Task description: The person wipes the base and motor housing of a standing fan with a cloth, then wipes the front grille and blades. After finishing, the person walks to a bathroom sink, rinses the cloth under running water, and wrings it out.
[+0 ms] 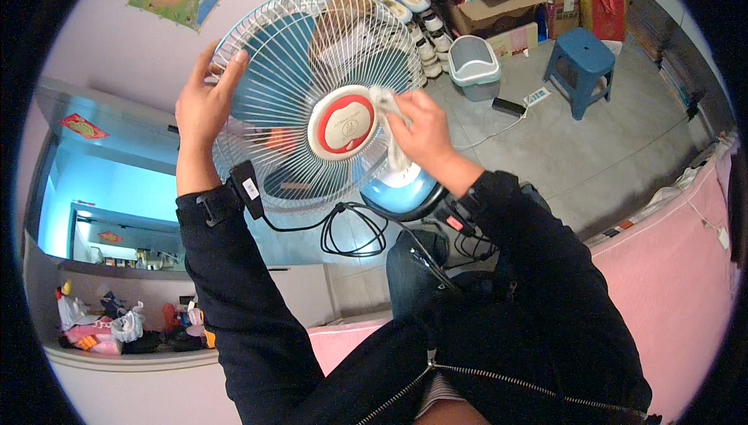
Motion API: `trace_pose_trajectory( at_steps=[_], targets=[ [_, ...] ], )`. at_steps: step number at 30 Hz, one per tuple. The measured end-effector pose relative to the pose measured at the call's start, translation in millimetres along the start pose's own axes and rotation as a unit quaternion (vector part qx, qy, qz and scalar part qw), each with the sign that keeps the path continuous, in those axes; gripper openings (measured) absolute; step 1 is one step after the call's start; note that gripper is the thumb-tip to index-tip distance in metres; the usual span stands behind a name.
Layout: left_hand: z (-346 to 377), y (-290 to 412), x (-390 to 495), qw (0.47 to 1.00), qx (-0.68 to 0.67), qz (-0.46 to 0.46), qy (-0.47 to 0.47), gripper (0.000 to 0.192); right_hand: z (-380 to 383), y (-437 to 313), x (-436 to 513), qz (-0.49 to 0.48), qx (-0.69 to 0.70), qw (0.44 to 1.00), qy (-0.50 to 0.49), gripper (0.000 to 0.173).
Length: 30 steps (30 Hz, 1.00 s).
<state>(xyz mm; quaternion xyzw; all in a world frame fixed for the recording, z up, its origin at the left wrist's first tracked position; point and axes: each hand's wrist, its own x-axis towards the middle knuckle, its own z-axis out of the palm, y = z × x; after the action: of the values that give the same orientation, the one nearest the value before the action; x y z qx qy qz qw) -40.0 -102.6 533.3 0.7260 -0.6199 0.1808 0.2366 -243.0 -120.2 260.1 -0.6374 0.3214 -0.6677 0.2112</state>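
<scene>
An electric fan stands before me, its round wire grille (pixel 280 74) facing me with teal blades (pixel 274 45) behind the wires. At its middle is a white and red hub badge (pixel 342 123) that bears writing. My left hand (pixel 207 95) grips the grille's left rim, thumb in front. Pinched in my right hand (pixel 421 127) is a whitish cloth (pixel 385 103), which lies against the right edge of the badge and hangs down over the wires. Below, the fan's blue and white base (pixel 400 188) shows partly behind my right forearm.
Black cables (pixel 353 238) hang from a device on my left sleeve. A grey bin (pixel 474 68), a blue plastic stool (pixel 581 68) and a power strip (pixel 536 96) are on the tiled floor. Shoes (pixel 429 39) and a cardboard box (pixel 499 1) stand behind. A pink-covered bed (pixel 666 285) is at right.
</scene>
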Motion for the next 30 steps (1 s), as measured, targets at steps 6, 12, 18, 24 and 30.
trace_pose_trajectory(
  at_steps=[6,12,18,24,30],
  targets=[
    [2,-1,1,1.0,-0.015,-0.008,-0.002,0.065,0,4,4,0.026,-0.032,0.99,-0.138,0.029],
    [2,-6,1,1.0,-0.022,-0.001,0.004,0.065,3,3,-2,-0.009,-0.012,0.999,-0.036,0.027],
    [5,-7,3,0.999,-0.043,-0.012,0.001,0.064,3,5,-2,0.006,0.003,0.999,-0.052,0.027],
    [3,-9,2,0.998,-0.057,0.006,0.005,0.065,4,1,5,0.021,-0.011,0.997,-0.067,0.025],
    [5,-13,2,0.999,-0.052,-0.01,0.004,0.065,2,-4,5,0.004,-0.005,1.0,-0.01,0.026]
  ],
)
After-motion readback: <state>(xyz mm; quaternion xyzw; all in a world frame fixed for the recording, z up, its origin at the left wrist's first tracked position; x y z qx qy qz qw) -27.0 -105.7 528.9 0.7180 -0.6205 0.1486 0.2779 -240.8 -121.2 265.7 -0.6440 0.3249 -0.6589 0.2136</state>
